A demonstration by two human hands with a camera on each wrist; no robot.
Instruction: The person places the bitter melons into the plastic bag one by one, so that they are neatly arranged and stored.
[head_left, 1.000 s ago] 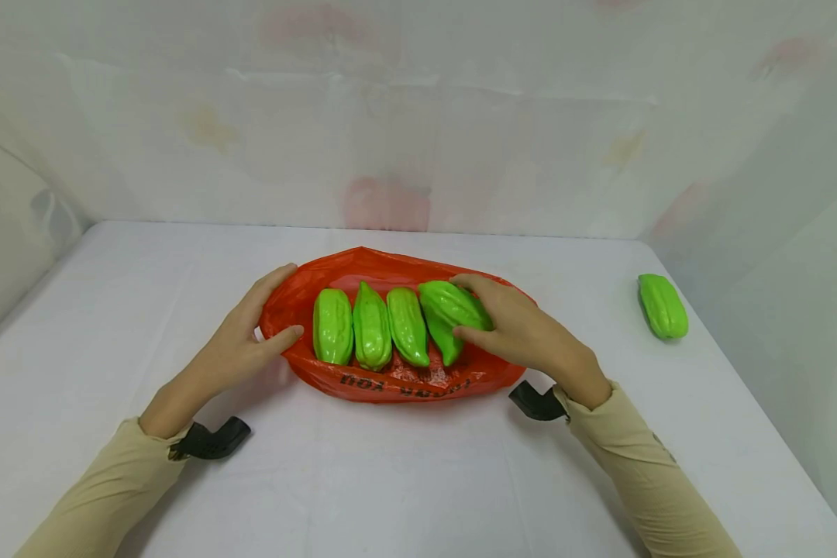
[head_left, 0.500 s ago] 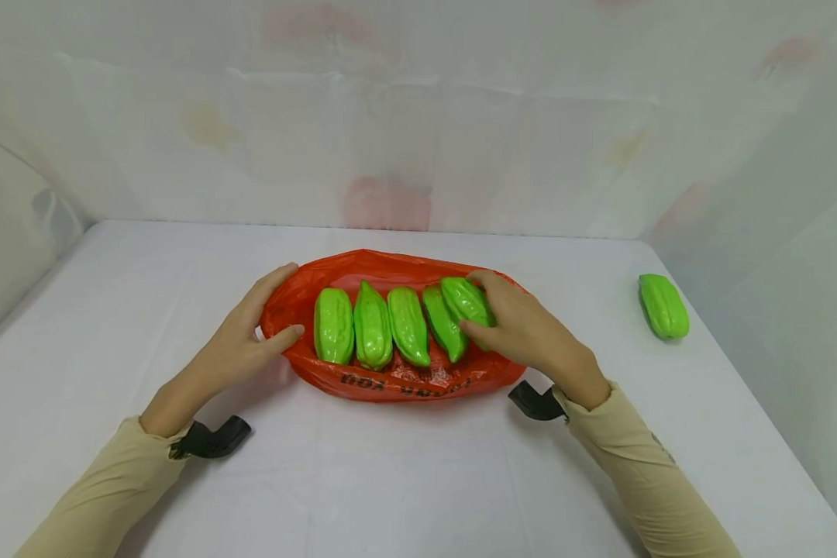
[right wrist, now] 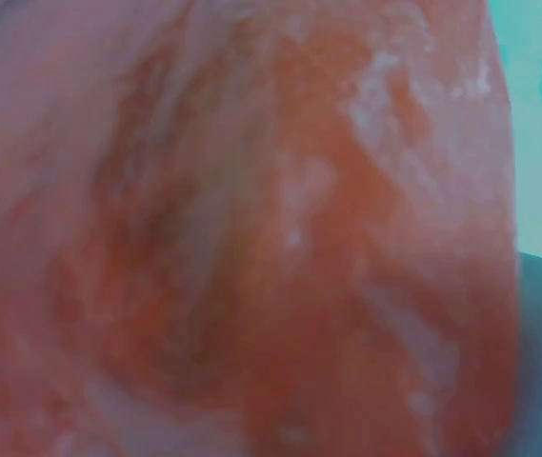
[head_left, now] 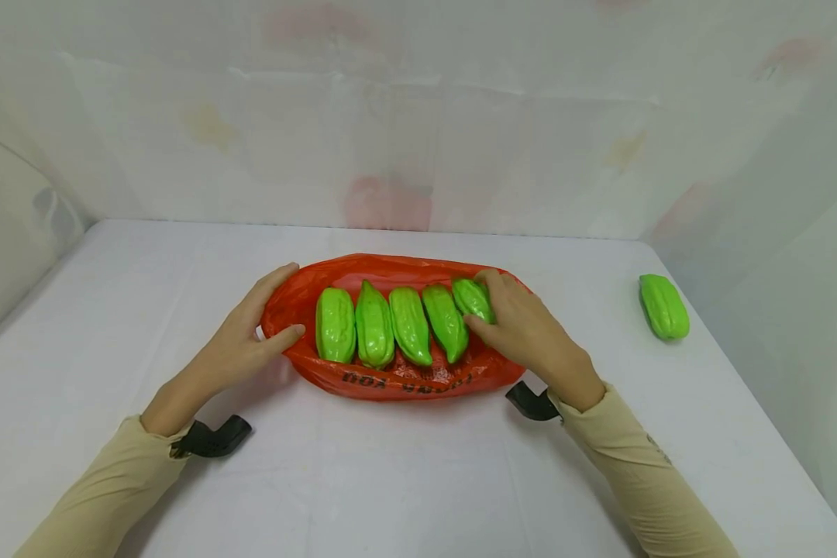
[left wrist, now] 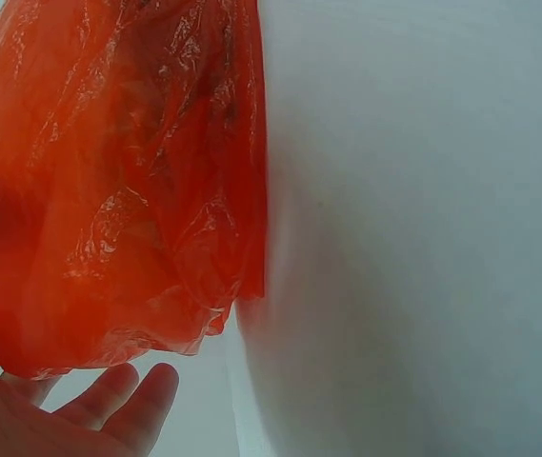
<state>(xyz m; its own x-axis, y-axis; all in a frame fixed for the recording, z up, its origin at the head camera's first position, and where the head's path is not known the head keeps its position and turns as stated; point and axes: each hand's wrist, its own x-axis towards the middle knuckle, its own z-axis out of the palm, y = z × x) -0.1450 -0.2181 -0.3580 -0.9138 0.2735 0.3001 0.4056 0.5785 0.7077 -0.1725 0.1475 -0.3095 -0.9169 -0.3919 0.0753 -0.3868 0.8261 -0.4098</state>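
Note:
A red plastic bag (head_left: 373, 387) lies with its mouth spread wide on the table. Several glossy, bright green ribbed star fruit (head_left: 410, 325) lie side by side inside it. My left hand (head_left: 240, 337) holds the bag's left end, thumb over the rim; in the left wrist view its fingers (left wrist: 147, 405) show beside the crinkled plastic. At the right end, my right hand (head_left: 523, 322) reaches into the bag and grips another star fruit (head_left: 473, 301), partly covered by the hand. Blurred red plastic (right wrist: 251, 228) fills most of the right wrist view.
One more star fruit (head_left: 664, 307) lies on the white table (head_left: 404, 480) near its right edge. Pale floral sheeting (head_left: 418, 139) rises behind the table and at both sides. A black wrist mount (head_left: 212, 436) sticks out from the left sleeve, another (head_left: 532, 401) from the right.
The right hand has shifted the gripped star fruit rightward, off the one beneath it, and lower into the bag's right end. The bag's back rim has dipped slightly. The left hand keeps its place.

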